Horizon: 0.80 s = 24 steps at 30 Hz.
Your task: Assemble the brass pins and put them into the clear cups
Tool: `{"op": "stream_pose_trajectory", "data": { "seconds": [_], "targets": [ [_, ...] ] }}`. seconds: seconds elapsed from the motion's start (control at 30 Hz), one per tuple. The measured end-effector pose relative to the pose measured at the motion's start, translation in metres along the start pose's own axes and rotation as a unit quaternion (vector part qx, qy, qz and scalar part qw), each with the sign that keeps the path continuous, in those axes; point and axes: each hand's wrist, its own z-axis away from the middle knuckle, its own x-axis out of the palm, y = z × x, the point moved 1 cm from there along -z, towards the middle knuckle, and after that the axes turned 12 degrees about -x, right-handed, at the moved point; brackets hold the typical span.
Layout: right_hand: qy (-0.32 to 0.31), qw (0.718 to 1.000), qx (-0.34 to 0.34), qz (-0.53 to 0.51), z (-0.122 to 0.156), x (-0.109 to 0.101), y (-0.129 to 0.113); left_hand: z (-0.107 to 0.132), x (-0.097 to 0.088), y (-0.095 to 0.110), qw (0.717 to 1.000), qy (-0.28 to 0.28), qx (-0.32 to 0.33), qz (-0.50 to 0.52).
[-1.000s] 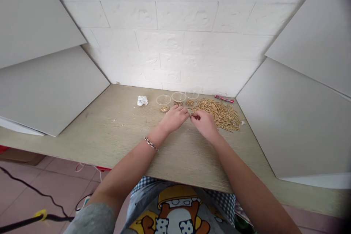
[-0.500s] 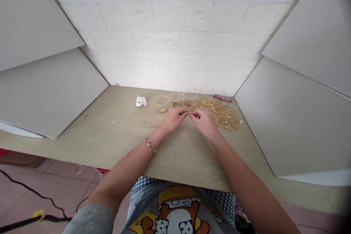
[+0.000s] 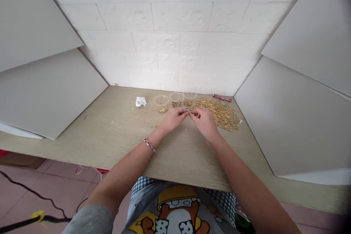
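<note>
Both pinch, contents unclear — left hand (image 3: 173,118), right hand (image 3: 204,120).

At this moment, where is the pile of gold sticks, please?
In the head view, the pile of gold sticks lies right of centre on the table, just beyond the right hand, with the red tube behind it.

Room to pass: left and near stretches of pale wooden tabletop (image 3: 104,131). In the way: left hand (image 3: 173,118) and right hand (image 3: 205,121) mid-table; loose heap of thin gold sticks (image 3: 223,115) right; clear round plastic containers (image 3: 161,105) far middle; crumpled white paper (image 3: 140,101) left of those. Flat grey panels (image 3: 304,117) limit both sides, white brick-patterned wall (image 3: 164,44) far.
</note>
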Motion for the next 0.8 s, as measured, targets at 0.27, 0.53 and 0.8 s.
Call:
{"op": "stream_pose_trajectory", "data": {
  "seconds": [0.27, 0.53, 0.8],
  "targets": [
    [0.027, 0.999, -0.007, -0.038, -0.0002, -0.0027, -0.0057, -0.0006, -0.0009, -0.0026, 0.998, 0.061, 0.014, 0.009],
    [0.035, 0.998, -0.029, -0.049, 0.0006, -0.0004, -0.0085, 0.0017, 0.0006, -0.0031, 0.987, 0.129, 0.09, -0.035],
    [0.04, 0.997, -0.03, -0.053, 0.0011, 0.0009, -0.009, 0.002, 0.0008, -0.0048, 0.979, 0.125, 0.131, -0.099]
  ]
}}
